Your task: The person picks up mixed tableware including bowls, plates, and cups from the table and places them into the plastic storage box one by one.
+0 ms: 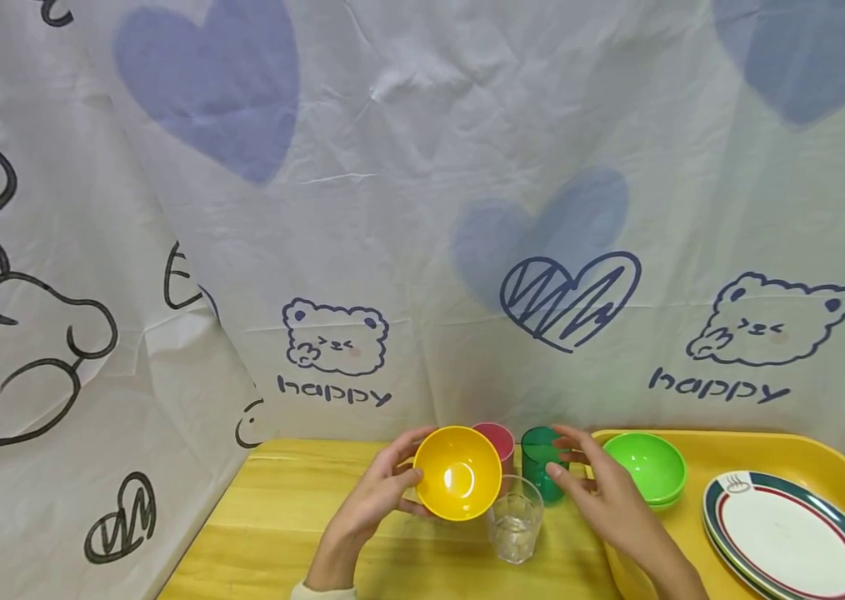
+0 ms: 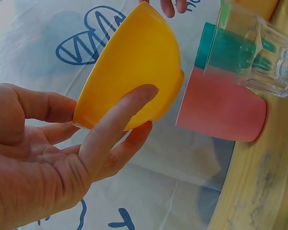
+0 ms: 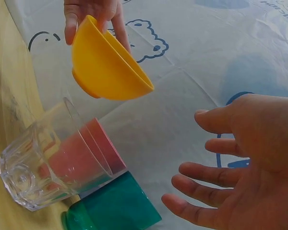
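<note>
My left hand (image 1: 377,487) grips a yellow bowl (image 1: 458,473) by its side, tilted and lifted above the table. In the left wrist view the thumb presses the outside of the bowl (image 2: 139,72) while other fingers reach round beneath. My right hand (image 1: 610,492) is held with its fingers spread, holding nothing, near the green cup (image 1: 542,467). A clear glass (image 1: 516,525) stands in front, a pink cup (image 1: 496,437) behind it, partly hidden by the bowl. In the right wrist view, the right hand (image 3: 230,167) hovers apart from the cups.
At the right lies a yellow tray (image 1: 737,446) with stacked green bowls (image 1: 646,467) and a stack of plates (image 1: 790,533). The wooden table (image 1: 257,517) ends at a printed cloth (image 1: 422,250) hanging behind and to the left.
</note>
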The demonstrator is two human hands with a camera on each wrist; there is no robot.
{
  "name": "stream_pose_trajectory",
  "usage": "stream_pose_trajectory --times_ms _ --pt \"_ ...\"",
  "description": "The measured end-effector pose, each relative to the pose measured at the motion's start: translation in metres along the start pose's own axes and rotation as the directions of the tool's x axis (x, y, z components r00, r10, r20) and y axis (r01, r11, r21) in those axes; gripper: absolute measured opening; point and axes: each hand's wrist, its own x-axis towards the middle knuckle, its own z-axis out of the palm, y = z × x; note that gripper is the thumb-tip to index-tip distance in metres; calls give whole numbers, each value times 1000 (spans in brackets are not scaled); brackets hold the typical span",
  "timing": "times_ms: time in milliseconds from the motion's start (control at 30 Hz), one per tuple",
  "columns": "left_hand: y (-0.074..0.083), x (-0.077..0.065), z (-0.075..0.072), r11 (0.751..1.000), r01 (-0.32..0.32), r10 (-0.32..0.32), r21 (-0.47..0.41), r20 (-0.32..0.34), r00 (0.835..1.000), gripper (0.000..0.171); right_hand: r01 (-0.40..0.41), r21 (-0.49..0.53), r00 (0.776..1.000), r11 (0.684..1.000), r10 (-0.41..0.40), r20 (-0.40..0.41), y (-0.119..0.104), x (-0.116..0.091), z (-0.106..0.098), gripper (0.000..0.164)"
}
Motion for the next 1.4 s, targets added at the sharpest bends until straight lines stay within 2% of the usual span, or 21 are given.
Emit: stream_pose_trajectory --times_ms 167,500,700,1167,1400 --pt "0 0 1 1000 -6 6 0 -1 1000 53 13 7 1000 1000 -13 4 -1 -1 3 46" --pt "-1 2 6 1000 -15 15 -2 10 1000 53 -28 19 999 999 27 39 -3 -1 9 50" --pt "-2 1 9 1000 -6 6 1 26 1000 53 -17 33 999 999 15 44 -5 -1 14 48" --pt "-1 3 22 1000 -6 5 6 64 998 54 -23 44 996 999 19 89 -12 -3 21 46" --pt "-2 4 31 1000 -5 4 7 90 996 54 -84 17 991 996 82 107 -10 0 24 49"
